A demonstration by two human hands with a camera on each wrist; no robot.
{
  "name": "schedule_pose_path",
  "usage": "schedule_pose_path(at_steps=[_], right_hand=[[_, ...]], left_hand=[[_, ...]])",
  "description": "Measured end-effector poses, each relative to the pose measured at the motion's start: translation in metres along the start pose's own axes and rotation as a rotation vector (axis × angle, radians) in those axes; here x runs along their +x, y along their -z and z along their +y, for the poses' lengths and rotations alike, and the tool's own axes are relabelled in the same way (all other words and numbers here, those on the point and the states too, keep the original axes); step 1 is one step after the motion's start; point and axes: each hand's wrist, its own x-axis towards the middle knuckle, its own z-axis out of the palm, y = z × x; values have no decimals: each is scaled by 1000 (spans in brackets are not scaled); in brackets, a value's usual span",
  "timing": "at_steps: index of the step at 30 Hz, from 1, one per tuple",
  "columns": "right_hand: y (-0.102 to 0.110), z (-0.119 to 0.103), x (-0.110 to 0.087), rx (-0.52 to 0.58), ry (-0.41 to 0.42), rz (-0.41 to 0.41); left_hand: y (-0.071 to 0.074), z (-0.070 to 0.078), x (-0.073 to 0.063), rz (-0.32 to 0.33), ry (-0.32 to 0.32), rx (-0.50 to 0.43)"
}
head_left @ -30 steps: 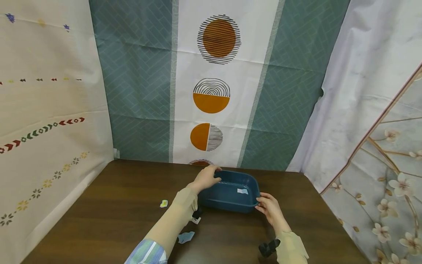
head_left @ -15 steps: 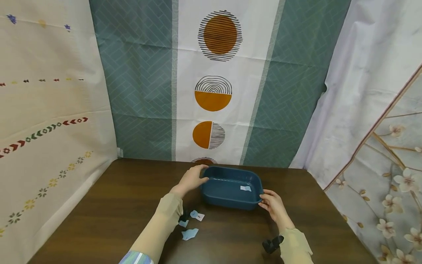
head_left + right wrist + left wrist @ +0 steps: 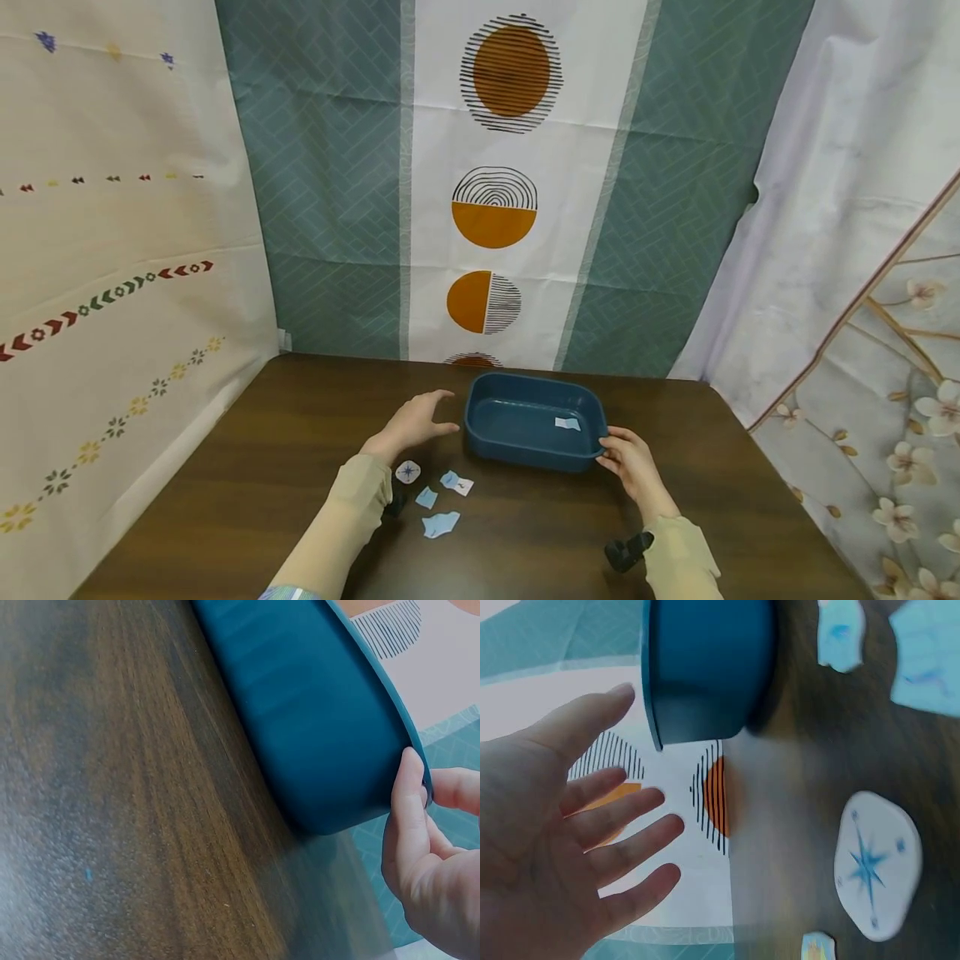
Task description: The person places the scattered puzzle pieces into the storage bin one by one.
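Note:
A dark blue plastic tub stands on the wooden table with a small pale paper piece inside. My right hand pinches its rim at the near right corner; in the right wrist view the thumb lies on the outer wall. My left hand is off the tub's left end, fingers spread and holding nothing, as the left wrist view also shows. Close to the left wrist lie a white piece with a blue compass star and light blue torn-looking scraps, one beside a white-ended scrap.
At the lower edge of the left wrist view a small yellowish piece lies on the table. Patterned cloths hang behind and at both sides, the green and white one at the table's back edge. Each wrist wears a black device.
My left hand has let go of the tub's left rim and moved left, uncovering the compass piece and scraps. The right hand keeps its pinch on the rim. The head view has shifted slightly.

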Motion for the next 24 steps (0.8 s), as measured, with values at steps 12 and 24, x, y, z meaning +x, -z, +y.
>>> schedule_pose_path(at_steps=[12, 24], right_hand=[[1, 0, 3, 9, -10, 4], [1, 0, 2, -6, -15, 4]], left_hand=[[-4, -10, -12, -164, -69, -4], [-21, -14, -14, -313, -131, 21]])
